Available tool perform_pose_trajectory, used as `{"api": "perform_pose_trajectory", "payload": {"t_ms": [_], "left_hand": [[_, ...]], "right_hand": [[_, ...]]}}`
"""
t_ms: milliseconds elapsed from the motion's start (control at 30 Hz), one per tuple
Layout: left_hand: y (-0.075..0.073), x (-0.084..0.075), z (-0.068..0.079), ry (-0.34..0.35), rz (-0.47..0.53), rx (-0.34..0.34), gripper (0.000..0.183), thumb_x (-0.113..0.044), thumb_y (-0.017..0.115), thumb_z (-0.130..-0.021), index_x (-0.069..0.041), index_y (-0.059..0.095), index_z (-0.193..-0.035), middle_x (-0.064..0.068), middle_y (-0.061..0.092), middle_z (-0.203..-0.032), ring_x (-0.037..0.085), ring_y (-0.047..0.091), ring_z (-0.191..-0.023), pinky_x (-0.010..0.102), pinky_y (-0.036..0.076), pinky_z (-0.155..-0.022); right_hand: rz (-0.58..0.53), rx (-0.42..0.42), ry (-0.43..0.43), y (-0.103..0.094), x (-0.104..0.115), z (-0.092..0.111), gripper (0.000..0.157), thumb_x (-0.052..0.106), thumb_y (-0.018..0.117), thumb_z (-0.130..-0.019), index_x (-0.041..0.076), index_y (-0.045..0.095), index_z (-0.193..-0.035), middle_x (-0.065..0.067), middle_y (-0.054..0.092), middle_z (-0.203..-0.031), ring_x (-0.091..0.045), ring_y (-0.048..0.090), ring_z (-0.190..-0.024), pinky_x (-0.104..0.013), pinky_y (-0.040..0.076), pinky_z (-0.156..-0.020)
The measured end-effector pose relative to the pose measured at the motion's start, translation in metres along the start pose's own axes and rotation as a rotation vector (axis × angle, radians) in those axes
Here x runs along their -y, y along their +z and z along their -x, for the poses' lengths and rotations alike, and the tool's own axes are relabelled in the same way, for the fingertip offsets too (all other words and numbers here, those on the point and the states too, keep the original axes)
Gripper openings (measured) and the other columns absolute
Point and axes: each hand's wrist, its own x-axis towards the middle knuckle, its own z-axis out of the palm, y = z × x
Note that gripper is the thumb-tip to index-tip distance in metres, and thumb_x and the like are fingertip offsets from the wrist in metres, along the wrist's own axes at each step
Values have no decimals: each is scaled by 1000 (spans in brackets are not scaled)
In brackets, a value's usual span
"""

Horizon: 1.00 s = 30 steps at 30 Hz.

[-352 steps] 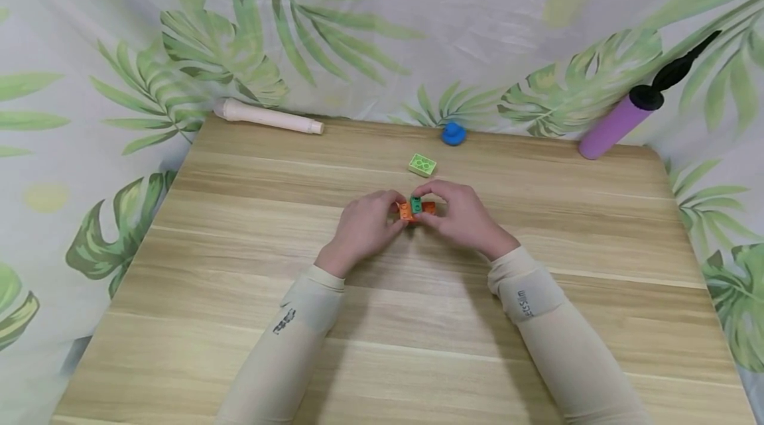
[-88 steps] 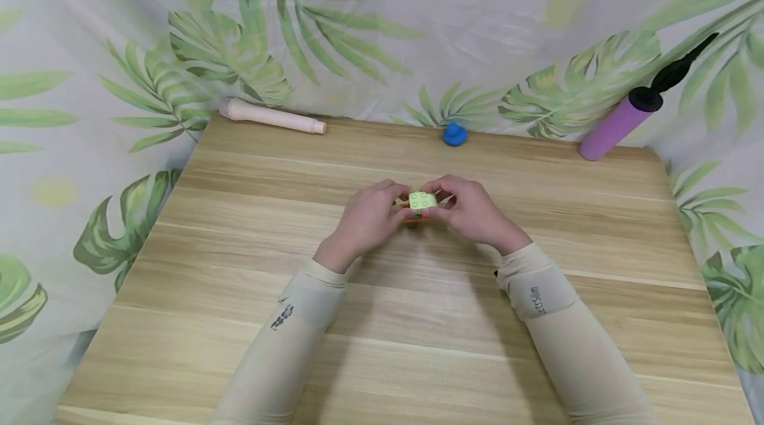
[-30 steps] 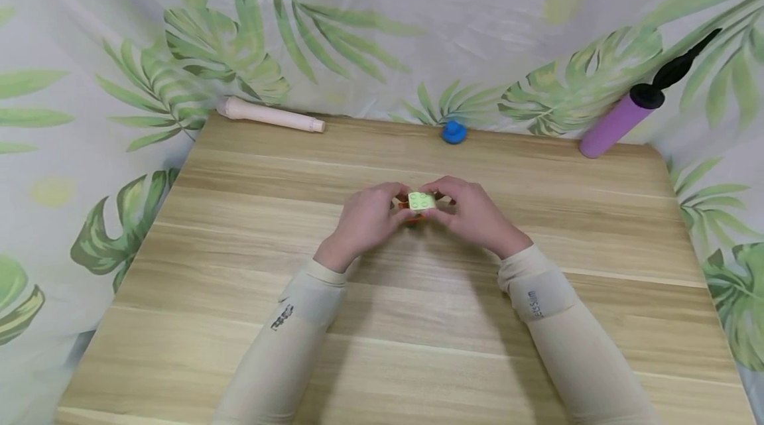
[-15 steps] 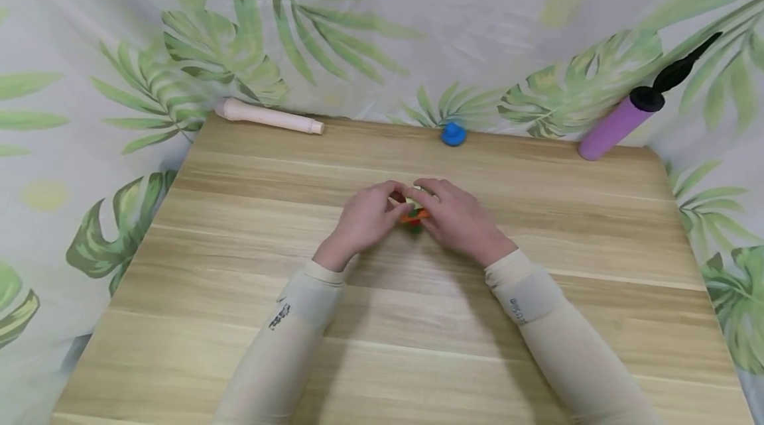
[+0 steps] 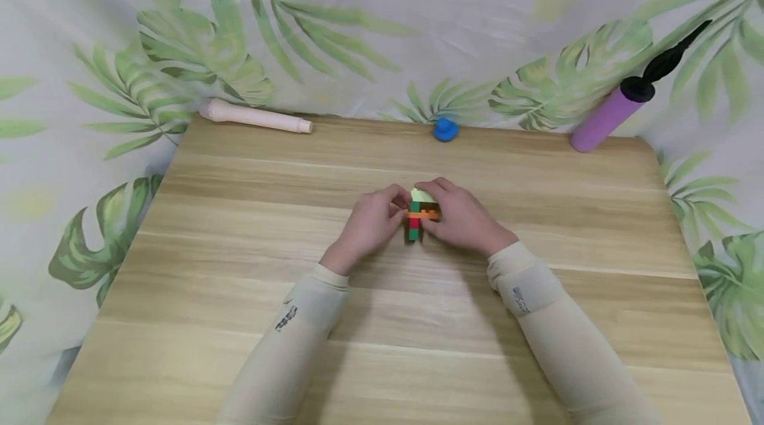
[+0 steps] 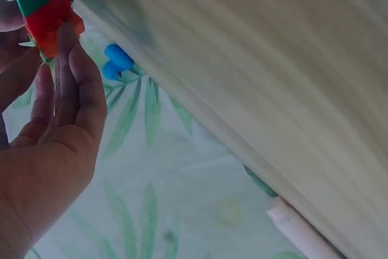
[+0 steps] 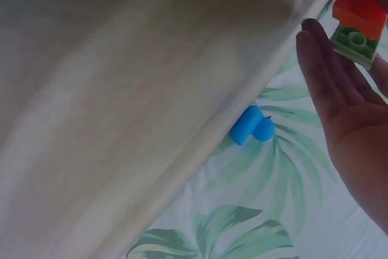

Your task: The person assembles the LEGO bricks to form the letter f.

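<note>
Near the table's middle stands a small upright stack of toy building bricks (image 5: 414,223). Green and red bricks form its lower part, under a wider orange brick (image 5: 427,214). Another green brick comes above, topped by a light green brick (image 5: 422,195) that overhangs to the right. My left hand (image 5: 371,218) pinches the orange brick's left end between thumb and fingers. From the right, my right hand (image 5: 465,218) grips the light green and orange bricks, fingers behind and thumb in front. In the right wrist view the light green brick's hollow underside (image 7: 356,42) shows.
Along the wooden table's (image 5: 239,319) back edge lie a pale pink microphone-shaped stick (image 5: 256,116) and a small blue rubber duck (image 5: 445,129). A purple cylinder with a black end (image 5: 611,115) leans at back right. Leaf-patterned cloth (image 5: 334,27) hangs behind.
The light green brick, on the table beyond my hands 11.7 s ago, now tops the stack. Since half a second ago my fingers have spread from the stack's front, baring it.
</note>
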Motion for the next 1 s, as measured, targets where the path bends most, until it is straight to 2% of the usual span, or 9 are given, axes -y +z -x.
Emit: {"api": "perform_pose_trajectory", "payload": {"t_ms": [167,300,400,533,800,1000], "left_hand": [[2,-3,0,-16,-1,9,23,-4,69,-101,-7,70,-124,11,74,-123,22,75,-101,35,63,-84],[2,-2,-3,6,-45,2,22,-2,69,-101,-6,71,-123,11,75,-121,21,75,-98,34,62,-81],[4,-1,-8,11,-70,1,21,-2,68,-100,-5,71,-121,10,75,-118,20,73,-94,33,61,-80],[11,-1,-17,-16,-85,11,20,-3,68,-101,-5,72,-120,9,75,-114,19,68,-88,32,59,-77],[22,0,-33,-2,-140,29,21,-8,69,-102,-4,73,-122,9,76,-115,18,66,-91,35,60,-86],[20,3,-32,-18,-132,15,21,-9,69,-102,-5,73,-122,9,76,-115,19,65,-91,37,60,-88]], "right_hand": [[9,25,38,2,-3,-2,68,29,78,-95,9,52,-154,-14,60,-145,-33,63,-128,-51,51,-111],[6,42,55,3,-4,-6,67,29,76,-96,7,51,-155,-16,59,-149,-35,57,-138,-52,46,-116],[21,68,58,2,-8,-10,66,29,74,-98,6,52,-155,-17,59,-151,-36,54,-140,-52,45,-117],[44,97,59,1,-17,-15,63,29,73,-98,5,53,-153,-16,60,-150,-37,55,-136,-52,45,-116],[16,111,122,-2,-37,-22,65,25,78,-93,7,55,-152,-13,60,-150,-35,55,-136,-51,44,-116],[21,134,118,-3,-33,-25,70,23,78,-92,9,51,-155,-14,57,-154,-36,53,-139,-53,43,-117]]}}
